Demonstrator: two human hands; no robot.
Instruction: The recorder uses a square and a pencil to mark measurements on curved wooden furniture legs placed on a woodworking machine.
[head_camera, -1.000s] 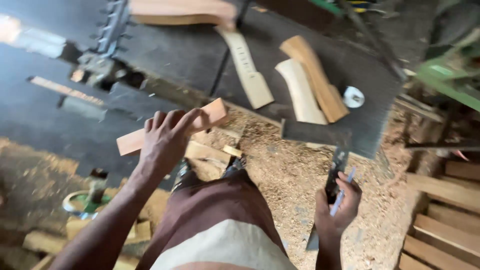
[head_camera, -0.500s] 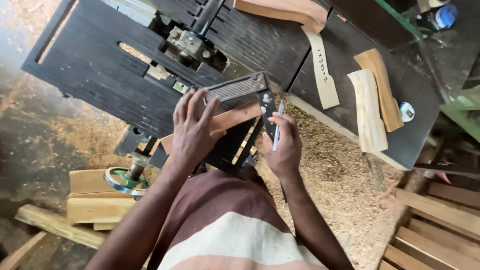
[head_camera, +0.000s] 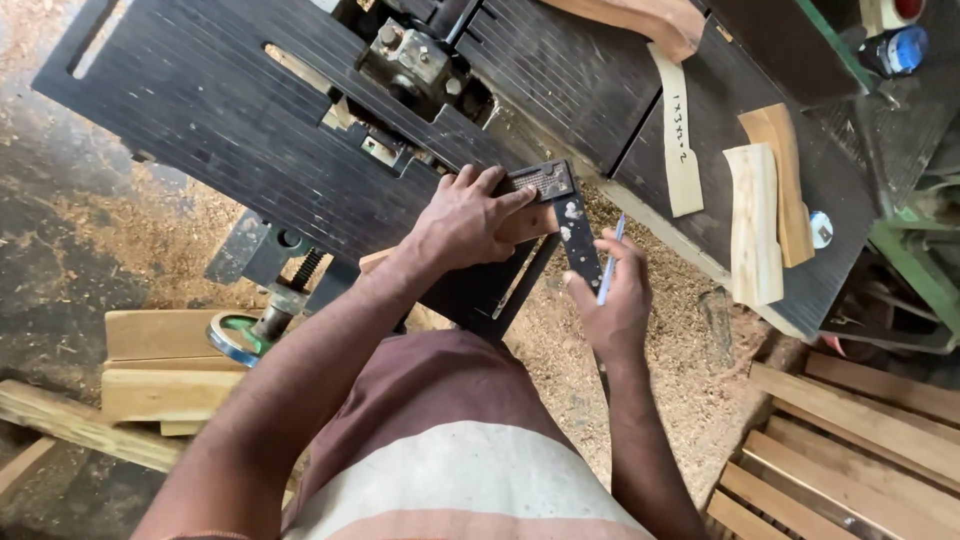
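Fingers of my left hand (head_camera: 465, 215) spread flat and press down on the wood piece (head_camera: 525, 222), pinning it together with the stock of the try square (head_camera: 560, 215) at the near edge of the dark machine table (head_camera: 200, 110). Right hand (head_camera: 615, 295) is closed around a blue pen (head_camera: 608, 262), tip up, just beside the square's dark blade, which hangs off the table edge toward me.

Step in hand, as I judge it: squaring and marking a line on the wood piece. Whether the pen tip touches wood, I cannot tell.

Next move calls for the square held tight against the wood edge, no slip, and the pen run along the blade.

Also on the table, far from the square: pale shaped wood blanks (head_camera: 755, 225) to the right. Sawdust (head_camera: 640, 370) lies on the floor below the table edge.
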